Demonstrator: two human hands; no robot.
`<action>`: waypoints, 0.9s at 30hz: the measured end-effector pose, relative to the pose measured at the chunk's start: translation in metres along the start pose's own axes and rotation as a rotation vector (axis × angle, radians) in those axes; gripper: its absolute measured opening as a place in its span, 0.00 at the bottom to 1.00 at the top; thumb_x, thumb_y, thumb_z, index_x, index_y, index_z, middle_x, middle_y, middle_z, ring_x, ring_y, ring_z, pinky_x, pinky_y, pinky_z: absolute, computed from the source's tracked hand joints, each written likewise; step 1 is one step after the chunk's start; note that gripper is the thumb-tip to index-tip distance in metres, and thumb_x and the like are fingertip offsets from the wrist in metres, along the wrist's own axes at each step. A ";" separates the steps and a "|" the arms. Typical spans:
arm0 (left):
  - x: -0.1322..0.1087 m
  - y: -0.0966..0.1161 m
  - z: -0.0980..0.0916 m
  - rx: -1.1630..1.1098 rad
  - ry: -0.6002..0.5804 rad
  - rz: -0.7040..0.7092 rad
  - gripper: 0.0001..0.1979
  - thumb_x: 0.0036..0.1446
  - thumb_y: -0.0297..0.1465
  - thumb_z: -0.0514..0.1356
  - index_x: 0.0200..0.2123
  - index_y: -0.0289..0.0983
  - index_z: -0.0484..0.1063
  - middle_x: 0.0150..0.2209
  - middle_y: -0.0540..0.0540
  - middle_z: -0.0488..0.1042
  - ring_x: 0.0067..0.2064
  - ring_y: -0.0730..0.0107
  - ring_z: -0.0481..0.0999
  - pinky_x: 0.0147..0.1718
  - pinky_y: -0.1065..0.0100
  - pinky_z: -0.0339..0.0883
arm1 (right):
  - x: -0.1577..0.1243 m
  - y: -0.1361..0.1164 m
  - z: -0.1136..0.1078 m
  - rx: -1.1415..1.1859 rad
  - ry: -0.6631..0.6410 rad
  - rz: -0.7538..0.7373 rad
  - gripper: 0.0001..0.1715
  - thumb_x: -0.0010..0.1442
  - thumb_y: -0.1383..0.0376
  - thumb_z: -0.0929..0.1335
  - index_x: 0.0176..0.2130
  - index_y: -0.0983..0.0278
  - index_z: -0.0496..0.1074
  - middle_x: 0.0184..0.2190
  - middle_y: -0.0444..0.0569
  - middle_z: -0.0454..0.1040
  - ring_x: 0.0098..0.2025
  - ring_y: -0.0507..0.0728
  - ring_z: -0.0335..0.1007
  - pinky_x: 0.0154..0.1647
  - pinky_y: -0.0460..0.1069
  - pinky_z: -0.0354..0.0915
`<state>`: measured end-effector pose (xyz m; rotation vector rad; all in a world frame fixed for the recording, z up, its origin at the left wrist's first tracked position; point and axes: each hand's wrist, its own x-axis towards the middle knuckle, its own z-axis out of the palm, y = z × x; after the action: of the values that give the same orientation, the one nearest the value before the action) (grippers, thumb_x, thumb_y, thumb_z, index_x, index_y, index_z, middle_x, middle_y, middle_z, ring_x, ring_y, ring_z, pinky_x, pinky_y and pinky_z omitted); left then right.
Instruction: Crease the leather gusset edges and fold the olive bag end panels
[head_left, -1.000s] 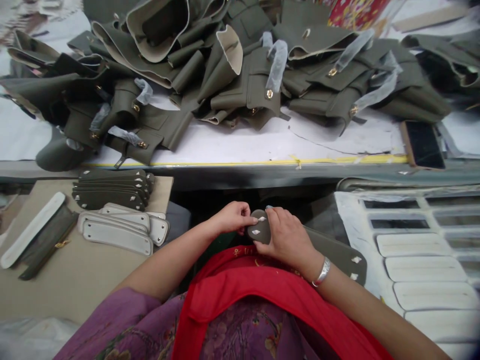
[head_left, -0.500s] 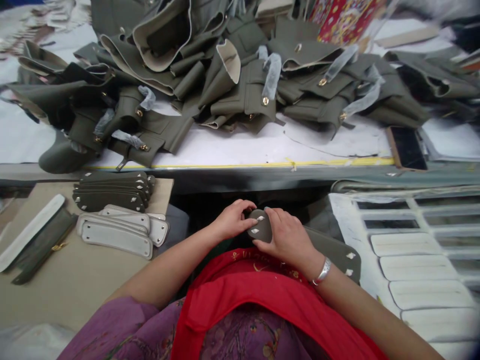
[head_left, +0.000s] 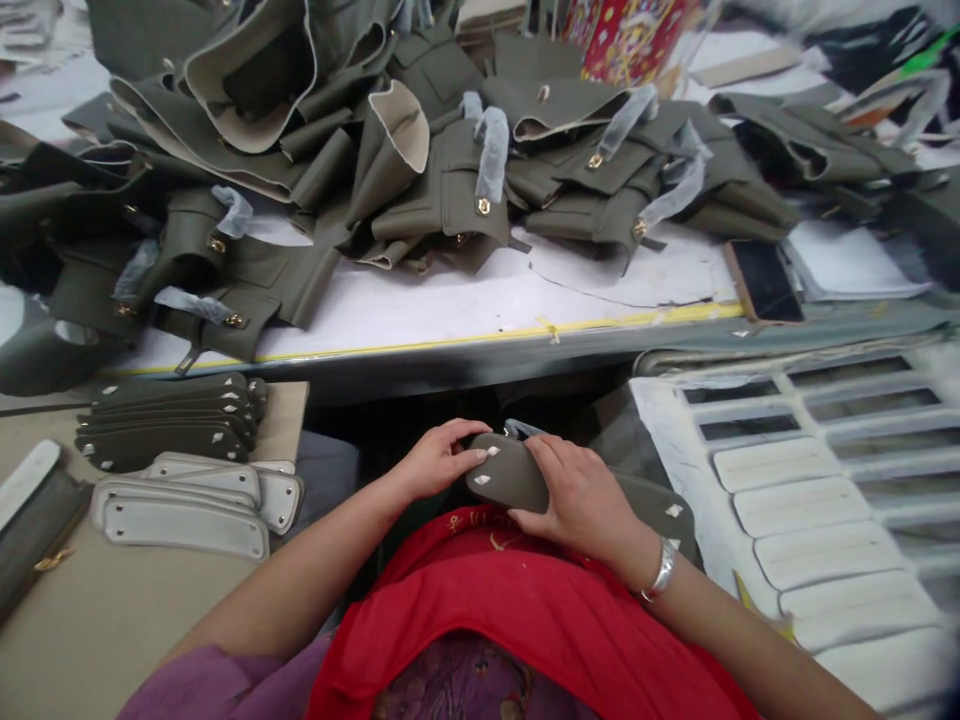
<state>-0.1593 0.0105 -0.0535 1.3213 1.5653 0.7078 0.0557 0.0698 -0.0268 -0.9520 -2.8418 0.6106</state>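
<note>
Both my hands hold one olive leather strip with small pale diamond marks, low in the middle above my red apron. My left hand pinches its left end with curled fingers. My right hand, with a silver bangle on its wrist, lies over the strip's middle and grips it. The strip's right end sticks out past my right wrist.
A stack of olive strips and pale grey strips lies on a tan board at left. Olive bag parts are heaped on the white bench. A phone lies near its yellow-taped edge. A white slotted rack stands at right.
The view has swung, so everything sits further left. More of the olive strip shows between my hands, and my left fingers have moved onto its end.
</note>
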 end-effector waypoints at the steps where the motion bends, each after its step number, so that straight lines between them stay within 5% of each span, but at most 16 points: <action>1: 0.000 0.002 -0.001 0.034 -0.001 0.006 0.18 0.54 0.35 0.58 0.47 0.37 0.70 0.43 0.45 0.72 0.32 0.72 0.69 0.31 0.70 0.65 | 0.000 0.000 0.001 0.001 -0.001 0.005 0.36 0.46 0.53 0.71 0.51 0.66 0.63 0.46 0.58 0.69 0.47 0.65 0.64 0.46 0.57 0.59; 4: -0.004 0.016 -0.002 0.233 0.060 0.122 0.19 0.54 0.34 0.57 0.50 0.37 0.68 0.50 0.42 0.69 0.44 0.63 0.71 0.44 0.63 0.66 | -0.002 0.002 0.002 -0.002 -0.003 0.012 0.36 0.46 0.53 0.70 0.51 0.67 0.63 0.47 0.59 0.68 0.48 0.65 0.64 0.48 0.57 0.59; 8: -0.007 0.033 0.010 0.512 -0.012 0.381 0.40 0.48 0.42 0.64 0.61 0.35 0.53 0.60 0.35 0.58 0.61 0.51 0.56 0.59 0.50 0.51 | -0.003 0.005 0.004 -0.009 -0.004 0.002 0.40 0.48 0.48 0.69 0.52 0.69 0.63 0.48 0.60 0.68 0.49 0.65 0.64 0.48 0.58 0.59; 14: 0.008 0.022 0.028 0.632 -0.169 0.409 0.54 0.37 0.54 0.66 0.62 0.32 0.49 0.56 0.30 0.62 0.55 0.45 0.63 0.53 0.46 0.58 | -0.012 0.014 0.002 -0.014 0.004 -0.053 0.46 0.48 0.49 0.70 0.57 0.71 0.58 0.53 0.61 0.66 0.53 0.65 0.61 0.53 0.58 0.57; 19: 0.013 0.019 0.024 0.675 -0.173 0.431 0.49 0.40 0.56 0.63 0.58 0.32 0.55 0.54 0.30 0.63 0.52 0.46 0.64 0.51 0.47 0.60 | -0.042 0.043 -0.012 -0.087 -0.048 -0.056 0.52 0.46 0.50 0.72 0.60 0.71 0.54 0.56 0.63 0.63 0.55 0.66 0.59 0.56 0.60 0.55; 27: 0.014 0.023 0.026 0.669 -0.189 0.412 0.44 0.42 0.55 0.62 0.56 0.35 0.58 0.52 0.34 0.65 0.50 0.49 0.65 0.49 0.50 0.61 | -0.063 0.061 -0.019 -0.140 -0.055 0.001 0.45 0.51 0.45 0.67 0.56 0.72 0.59 0.51 0.63 0.66 0.50 0.66 0.62 0.50 0.59 0.59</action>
<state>-0.1256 0.0265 -0.0477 2.1777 1.4380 0.2768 0.1443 0.0835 -0.0311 -0.9711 -2.9662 0.4494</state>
